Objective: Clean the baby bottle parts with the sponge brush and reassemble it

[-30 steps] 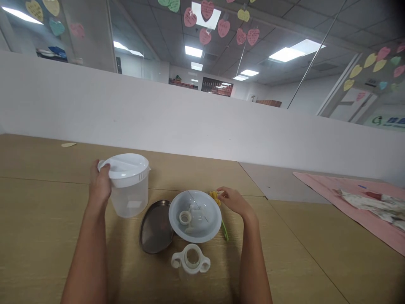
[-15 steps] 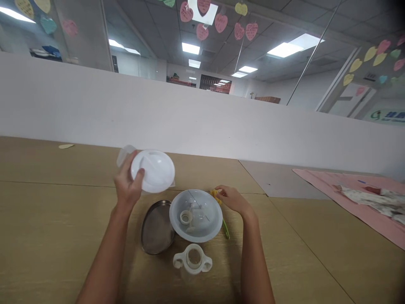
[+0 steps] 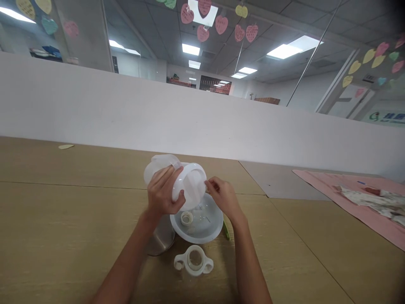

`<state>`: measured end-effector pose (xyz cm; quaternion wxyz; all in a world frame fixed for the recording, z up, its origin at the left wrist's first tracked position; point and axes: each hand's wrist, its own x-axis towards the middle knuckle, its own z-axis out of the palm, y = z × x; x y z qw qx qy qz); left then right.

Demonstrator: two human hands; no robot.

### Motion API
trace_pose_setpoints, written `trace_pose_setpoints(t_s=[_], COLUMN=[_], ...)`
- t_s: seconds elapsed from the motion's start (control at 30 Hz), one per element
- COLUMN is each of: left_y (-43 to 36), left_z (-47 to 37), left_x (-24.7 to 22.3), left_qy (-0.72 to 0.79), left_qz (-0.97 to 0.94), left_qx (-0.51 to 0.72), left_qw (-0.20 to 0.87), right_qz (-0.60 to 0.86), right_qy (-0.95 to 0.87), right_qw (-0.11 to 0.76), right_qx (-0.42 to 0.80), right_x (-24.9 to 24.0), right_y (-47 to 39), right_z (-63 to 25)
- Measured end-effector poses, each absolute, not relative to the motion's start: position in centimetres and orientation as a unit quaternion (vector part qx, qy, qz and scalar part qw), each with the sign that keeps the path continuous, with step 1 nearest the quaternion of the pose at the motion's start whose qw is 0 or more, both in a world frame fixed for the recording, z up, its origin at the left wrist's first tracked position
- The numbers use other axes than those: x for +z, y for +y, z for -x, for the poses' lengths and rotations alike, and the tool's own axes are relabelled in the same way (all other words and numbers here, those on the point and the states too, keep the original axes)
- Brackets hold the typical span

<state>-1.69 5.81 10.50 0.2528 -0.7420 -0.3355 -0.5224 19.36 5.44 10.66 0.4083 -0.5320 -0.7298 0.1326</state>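
Note:
My left hand (image 3: 164, 192) is closed around a translucent plastic container (image 3: 161, 164) with a round white lid (image 3: 191, 188). The container is tilted, its lid facing me, with my thumb at the lid's lower edge. At the lid's right rim, the fingertips of my right hand (image 3: 223, 194) are pinched together on the edge. Below both hands stands a pale bowl (image 3: 218, 228), holding a white ring (image 3: 186, 218) and clear pieces. Nearer me is a clear bottle with a white two-handled collar (image 3: 194, 259).
A metal tray (image 3: 161, 240) lies left of the bowl, partly hidden by my left arm. The green handle (image 3: 226, 231) of some tool shows to the bowl's right. A pink cloth (image 3: 319, 181) covers the table's far right, and a white wall (image 3: 190, 122) rises behind.
My left hand has brought the lidded container right, over the bowl. My right hand has left the yellow end of the green-handled tool and moved slightly up and left to the lid's rim.

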Motion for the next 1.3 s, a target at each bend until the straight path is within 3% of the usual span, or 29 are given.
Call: trace_pose_setpoints(t_s=[0.17, 0.8, 0.93, 1.13, 1.3], left_y=[5.9, 5.4, 4.6, 2.5, -0.6], left_z=[1.9, 2.6, 3.2, 4.5, 4.2], left_x=[11.0, 11.4, 12.3, 14.3, 15.9], left_qy=[-0.279, -0.294, -0.302, -0.307, -0.228], left_qz=[0.715, 0.709, 0.721, 0.774, 0.801], left_qx=[-0.577, -0.581, -0.587, -0.553, -0.553], left_qw=[0.279, 0.273, 0.211, 0.018, -0.002], right_qz=[0.509, 0.522, 0.524, 0.538, 0.537], right_qy=[-0.719, -0.719, -0.713, -0.694, -0.678], right_qw=[0.457, 0.437, 0.443, 0.456, 0.481], right_qx=[0.124, 0.142, 0.143, 0.147, 0.148], right_x=[10.8, 11.0, 11.2, 12.0, 12.7], right_y=[5.0, 4.6, 4.4, 3.4, 2.5], right_z=[-20.0, -20.5, -20.8, -21.3, -22.1])
